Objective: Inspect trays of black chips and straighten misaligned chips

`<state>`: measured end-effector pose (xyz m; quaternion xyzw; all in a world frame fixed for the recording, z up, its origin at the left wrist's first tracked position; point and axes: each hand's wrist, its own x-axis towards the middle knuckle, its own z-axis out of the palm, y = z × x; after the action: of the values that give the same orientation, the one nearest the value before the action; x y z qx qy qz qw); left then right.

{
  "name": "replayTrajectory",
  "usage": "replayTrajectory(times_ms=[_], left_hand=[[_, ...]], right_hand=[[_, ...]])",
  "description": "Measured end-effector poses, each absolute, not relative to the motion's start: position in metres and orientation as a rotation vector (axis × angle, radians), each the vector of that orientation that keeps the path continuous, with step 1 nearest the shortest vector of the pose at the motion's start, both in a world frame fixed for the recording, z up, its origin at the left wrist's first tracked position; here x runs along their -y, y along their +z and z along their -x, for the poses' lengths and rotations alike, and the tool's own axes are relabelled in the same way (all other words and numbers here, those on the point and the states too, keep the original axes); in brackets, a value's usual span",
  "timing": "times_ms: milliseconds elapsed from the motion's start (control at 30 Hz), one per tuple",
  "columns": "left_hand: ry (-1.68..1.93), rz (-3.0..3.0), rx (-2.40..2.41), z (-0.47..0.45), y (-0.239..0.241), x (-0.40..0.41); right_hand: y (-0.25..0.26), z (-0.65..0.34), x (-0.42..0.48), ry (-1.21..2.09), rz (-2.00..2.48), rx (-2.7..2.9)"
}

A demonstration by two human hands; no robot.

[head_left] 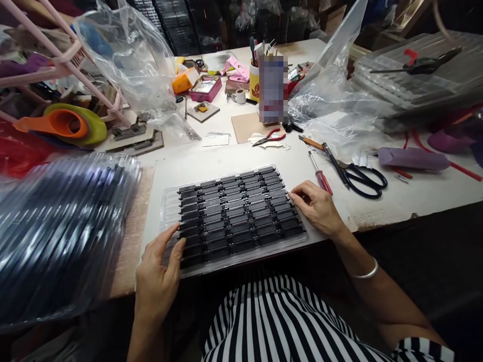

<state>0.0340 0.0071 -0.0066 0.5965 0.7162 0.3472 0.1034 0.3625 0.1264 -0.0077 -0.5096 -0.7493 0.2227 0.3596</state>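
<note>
A clear plastic tray [169, 198] lies flat on a white board at the table's near edge, filled with rows of black comb-like parts [237, 213]. My left hand [160, 269] rests on the tray's near left corner, fingers stretched flat over the parts. My right hand [315, 206] lies at the tray's right edge, fingers spread, fingertips touching the far right corner. Neither hand holds anything.
A tall stack of like trays [60, 231] sits at the left. Black scissors [358, 176], a red screwdriver [320, 176] and red pliers [269, 137] lie beyond the tray. Clear plastic bags [128, 55], a pen cup [254, 75] and more trays [407, 80] crowd the back.
</note>
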Motion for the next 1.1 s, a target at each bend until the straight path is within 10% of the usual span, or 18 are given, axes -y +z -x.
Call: replayTrajectory(times_ms=[1100], left_hand=[[0.945,-2.436,-1.364,-0.148,-0.006,-0.064]], right_hand=[[0.023,-0.341,-0.141,0.525,0.639,2.891]])
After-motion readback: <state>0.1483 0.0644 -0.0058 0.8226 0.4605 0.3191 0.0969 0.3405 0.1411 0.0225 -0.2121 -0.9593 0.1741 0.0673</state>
